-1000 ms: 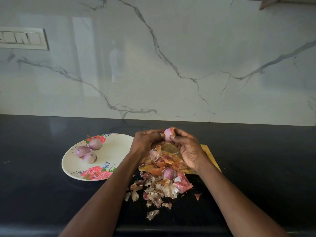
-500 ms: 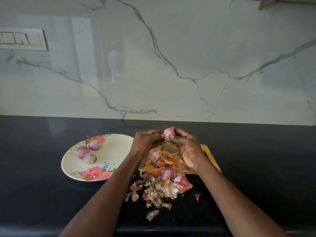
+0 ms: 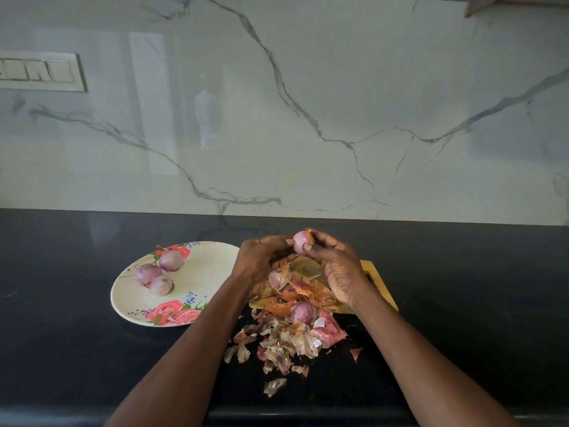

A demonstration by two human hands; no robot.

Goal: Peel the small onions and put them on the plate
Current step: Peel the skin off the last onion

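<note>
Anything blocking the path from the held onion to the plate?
Nothing visible. The onion, held by both hands, has only the left hand between it and the plate, whose near side is bare.

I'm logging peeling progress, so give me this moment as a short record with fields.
onions on plate: three, grouped on the left part of the plate
onion in hand: held by both the left hand and the right hand, a bit of orange skin left
onion in peels: one, among the peel pile
cutting board: under the peels
</note>
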